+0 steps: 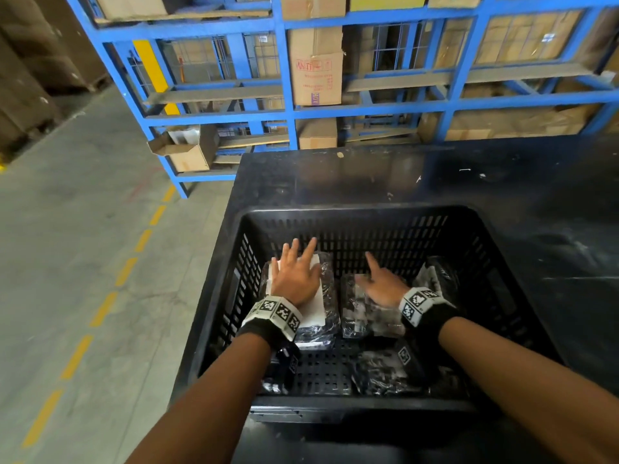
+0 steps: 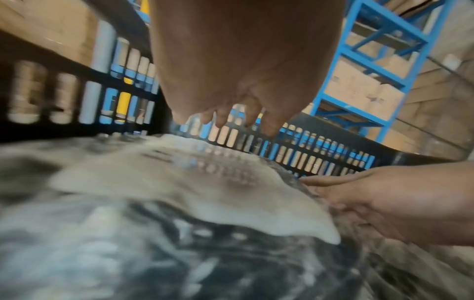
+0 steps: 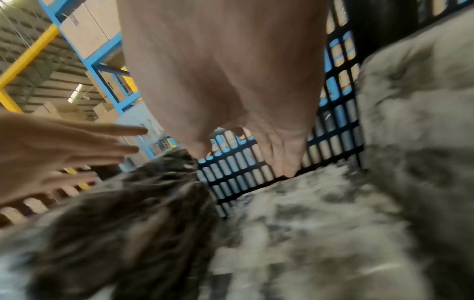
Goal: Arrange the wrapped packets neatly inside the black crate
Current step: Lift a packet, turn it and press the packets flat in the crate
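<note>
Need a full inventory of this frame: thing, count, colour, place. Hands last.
crate: 1, black, slotted walls, on the black table.
wrapped packets: at least 5 visible, dark with clear shiny wrap, inside the crate; the exact count is unclear under the arms.
left packet: 1, dark with a white label on top, far left of the crate floor.
middle packet: 1, dark, beside the left packet.
table: 1, black, scuffed.
racking: blue steel, behind the table.
cardboard boxes: several, brown, on the racking.
floor: grey concrete, dashed yellow line.
left hand: flat, fingers spread, on the left packet.
right hand: fingers straight, on the middle packet.
</note>
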